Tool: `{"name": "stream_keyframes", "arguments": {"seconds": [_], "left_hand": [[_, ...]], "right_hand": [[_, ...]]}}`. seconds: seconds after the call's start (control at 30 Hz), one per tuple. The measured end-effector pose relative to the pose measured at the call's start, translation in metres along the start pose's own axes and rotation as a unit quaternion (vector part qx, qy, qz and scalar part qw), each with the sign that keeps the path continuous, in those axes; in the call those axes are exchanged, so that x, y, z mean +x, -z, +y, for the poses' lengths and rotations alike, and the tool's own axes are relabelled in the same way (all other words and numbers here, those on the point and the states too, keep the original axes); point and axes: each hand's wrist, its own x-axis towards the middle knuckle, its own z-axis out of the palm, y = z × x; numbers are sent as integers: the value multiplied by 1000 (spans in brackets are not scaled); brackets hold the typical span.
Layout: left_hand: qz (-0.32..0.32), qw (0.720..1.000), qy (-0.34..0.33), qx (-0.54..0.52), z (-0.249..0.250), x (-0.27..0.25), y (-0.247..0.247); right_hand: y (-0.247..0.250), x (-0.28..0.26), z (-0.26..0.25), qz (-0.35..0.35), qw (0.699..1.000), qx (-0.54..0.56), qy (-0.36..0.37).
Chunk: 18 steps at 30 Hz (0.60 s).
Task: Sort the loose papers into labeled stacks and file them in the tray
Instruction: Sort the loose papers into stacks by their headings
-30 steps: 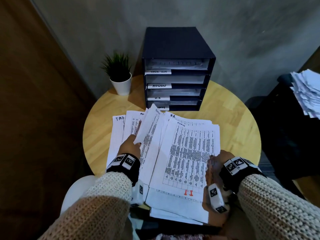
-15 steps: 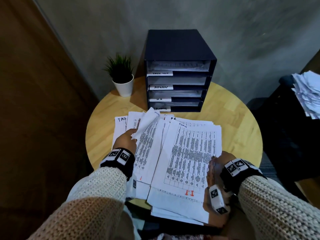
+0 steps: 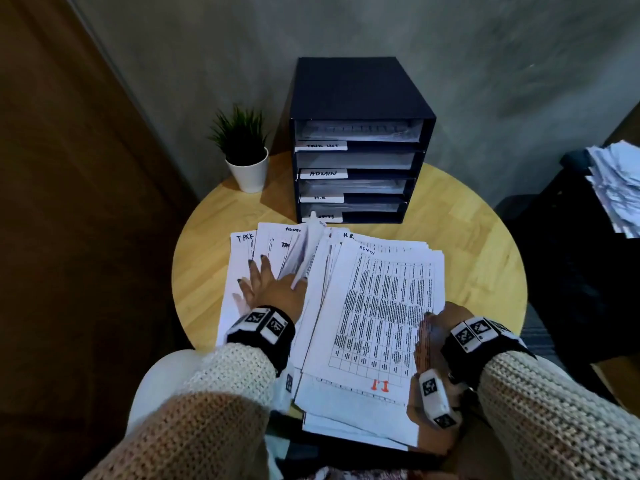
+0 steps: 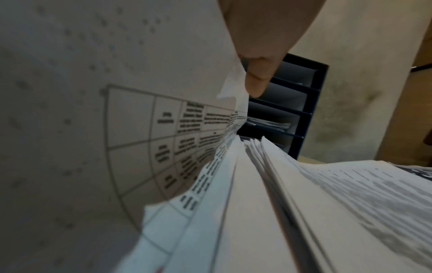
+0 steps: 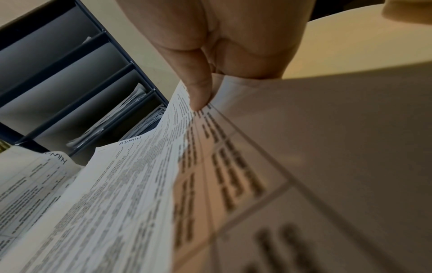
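Your left hand (image 3: pixel 268 289) has dropped the sheet it was lifting half a second ago and now lies flat, fingers spread, on the leftmost papers (image 3: pixel 242 268), with one sheet (image 3: pixel 304 251) standing curled against the thumb. Your right hand (image 3: pixel 441 330) still pinches the edge of the ADMIN stack (image 3: pixel 384 306). All papers lie fanned on the worktop (image 3: pixel 478 258) before the tray (image 3: pixel 360 140). Sorting looks unfinished; nothing from this pile is filed yet.
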Motion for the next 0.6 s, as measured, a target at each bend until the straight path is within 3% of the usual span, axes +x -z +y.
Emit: {"name": "stream_keyframes", "arguments": {"seconds": [0.1,0.3,0.4,0.6], "left_hand": [[-66,996,-35,-44,8,-8,0],[-4,995,0,-102,8,-8,25],[24,990,-2,-139,3,0,50],[117,954,-26,-276,13,8,106]], "right_hand": [[1,3,-1,-35,999,-17,-10],[-1,7,5,-43,999,7,-13],[-3,12,6,-46,998,-42,-13],[-14,13,10,2,996,79,-31]]}}
